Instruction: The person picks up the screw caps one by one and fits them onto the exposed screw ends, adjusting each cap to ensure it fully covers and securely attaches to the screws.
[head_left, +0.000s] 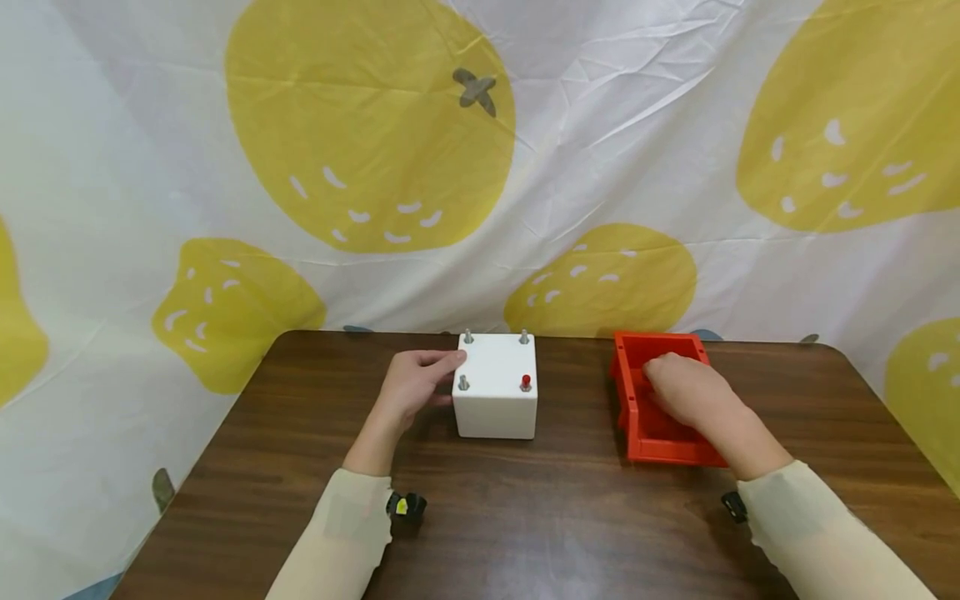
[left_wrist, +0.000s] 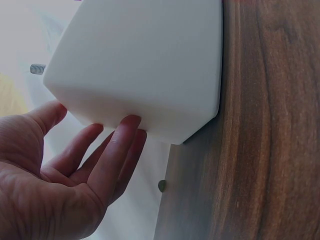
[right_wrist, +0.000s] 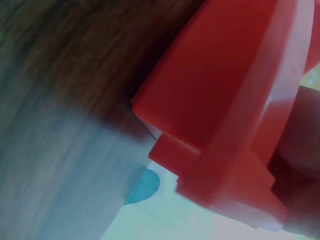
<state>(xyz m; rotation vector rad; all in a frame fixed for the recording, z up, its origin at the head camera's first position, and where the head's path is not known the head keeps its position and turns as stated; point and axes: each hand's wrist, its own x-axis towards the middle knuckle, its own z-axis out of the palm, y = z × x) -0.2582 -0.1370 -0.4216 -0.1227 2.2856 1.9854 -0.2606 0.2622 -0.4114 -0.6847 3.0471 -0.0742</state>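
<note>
A white block (head_left: 495,387) stands on the table with an upright metal bolt near each top corner. The front right bolt carries a small red cap (head_left: 527,381). My left hand (head_left: 422,379) touches the block's left side, its thumb at the top edge. In the left wrist view, the extended fingers (left_wrist: 117,157) rest against the white side. My right hand (head_left: 686,387) reaches down into a red bin (head_left: 675,452) to the right of the block. Its fingertips are hidden there, so I cannot tell what they hold.
The dark wooden table (head_left: 510,517) runs under everything. Behind its far edge hangs a white cloth (head_left: 585,167) printed with yellow fruit. The red bin's walls surround the right hand's fingers, and its rim (right_wrist: 235,145) fills much of the right wrist view.
</note>
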